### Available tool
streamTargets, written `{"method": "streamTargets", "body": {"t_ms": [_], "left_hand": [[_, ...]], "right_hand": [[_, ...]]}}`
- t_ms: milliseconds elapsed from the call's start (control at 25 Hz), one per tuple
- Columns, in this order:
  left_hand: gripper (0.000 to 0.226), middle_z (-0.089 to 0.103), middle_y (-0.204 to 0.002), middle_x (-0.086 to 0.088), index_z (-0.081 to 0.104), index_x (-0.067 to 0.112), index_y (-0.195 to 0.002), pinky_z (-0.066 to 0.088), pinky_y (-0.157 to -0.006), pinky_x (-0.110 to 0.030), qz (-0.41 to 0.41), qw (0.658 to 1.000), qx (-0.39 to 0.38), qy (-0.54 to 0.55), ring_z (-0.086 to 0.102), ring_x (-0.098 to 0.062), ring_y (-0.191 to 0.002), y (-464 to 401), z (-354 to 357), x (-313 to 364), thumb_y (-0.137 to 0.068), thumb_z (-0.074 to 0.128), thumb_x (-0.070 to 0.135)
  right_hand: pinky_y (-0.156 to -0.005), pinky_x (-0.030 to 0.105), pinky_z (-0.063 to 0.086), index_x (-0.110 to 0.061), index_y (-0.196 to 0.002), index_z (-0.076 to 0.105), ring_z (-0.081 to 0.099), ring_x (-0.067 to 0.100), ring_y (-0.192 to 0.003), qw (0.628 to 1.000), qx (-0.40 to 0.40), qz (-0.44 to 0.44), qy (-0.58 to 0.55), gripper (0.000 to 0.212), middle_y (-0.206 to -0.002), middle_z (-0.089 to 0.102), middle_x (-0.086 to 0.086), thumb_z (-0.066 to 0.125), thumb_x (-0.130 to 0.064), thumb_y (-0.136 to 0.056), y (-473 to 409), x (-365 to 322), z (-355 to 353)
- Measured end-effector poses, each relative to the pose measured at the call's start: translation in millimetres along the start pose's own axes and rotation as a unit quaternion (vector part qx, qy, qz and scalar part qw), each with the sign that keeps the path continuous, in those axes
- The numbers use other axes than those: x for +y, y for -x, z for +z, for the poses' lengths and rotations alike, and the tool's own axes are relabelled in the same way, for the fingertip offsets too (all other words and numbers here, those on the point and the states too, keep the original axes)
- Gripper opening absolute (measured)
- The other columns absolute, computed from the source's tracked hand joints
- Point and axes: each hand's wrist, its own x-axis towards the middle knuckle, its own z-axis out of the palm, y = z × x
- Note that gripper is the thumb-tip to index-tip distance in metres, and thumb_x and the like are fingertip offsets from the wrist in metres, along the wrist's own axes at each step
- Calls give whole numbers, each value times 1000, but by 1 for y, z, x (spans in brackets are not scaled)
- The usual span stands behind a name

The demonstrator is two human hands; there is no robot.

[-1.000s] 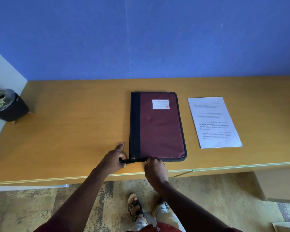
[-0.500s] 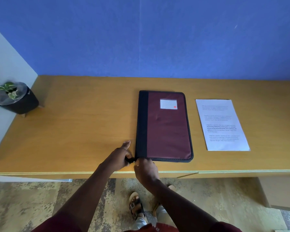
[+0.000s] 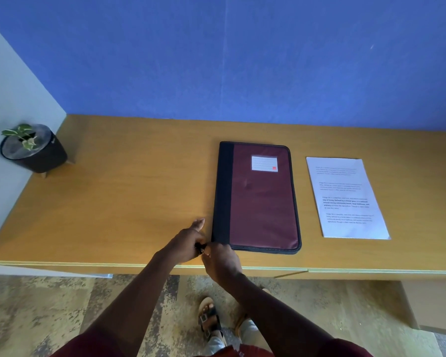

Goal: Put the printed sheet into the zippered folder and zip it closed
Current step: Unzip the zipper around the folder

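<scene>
A maroon zippered folder (image 3: 262, 199) with a black spine and a white label lies closed and flat on the wooden desk (image 3: 129, 197). To its right, apart from it, lies the printed sheet (image 3: 345, 199), face up. Both my hands meet at the folder's near left corner. My left hand (image 3: 187, 243) pinches a small black zipper tab there, its index finger sticking out. My right hand (image 3: 220, 261) is closed on the folder's near edge right beside that tab.
A small plant in a dark pot (image 3: 34, 149) stands at the desk's far left corner against a white side wall. A blue wall backs the desk. The desk's front edge (image 3: 345, 269) runs just under my hands. My sandalled feet (image 3: 209, 318) stand on the patterned floor.
My right hand has slid left along the folder's near edge to the corner, meeting my left hand. The view has shifted, so everything sits further right in the frame.
</scene>
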Motion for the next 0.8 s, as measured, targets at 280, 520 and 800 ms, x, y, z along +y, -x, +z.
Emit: {"method": "streamTargets", "body": {"t_ms": [280, 520, 800], "left_hand": [[43, 48, -151, -1, 63, 19, -130, 50, -91, -21, -45, 988, 135, 54, 65, -15, -107, -8, -4, 16, -90, 62, 6], [42, 61, -132, -4, 60, 13, -132, 48, -99, -29, -6, 977, 214, 0, 57, -21, -122, -29, 4, 56, -91, 62, 8], [36, 60, -121, -4, 60, 15, -131, 49, -84, -28, 6, 983, 186, 1, 63, -20, -107, -60, 22, 99, -95, 58, 13]], "right_hand": [[-65, 34, 59, -13, -93, 73, 70, 23, -73, 999, 47, 4, 2, 30, -84, 73, 7, 49, -30, -98, -1, 27, -25], [-59, 30, 53, -13, -88, 72, 69, 26, -68, 994, 96, 47, -15, 27, -77, 72, 6, 52, -30, -95, -3, 59, -57], [-60, 33, 55, -14, -92, 72, 71, 32, -75, 984, 156, 81, -6, 22, -84, 75, 9, 51, -20, -88, -10, 109, -101]]}}
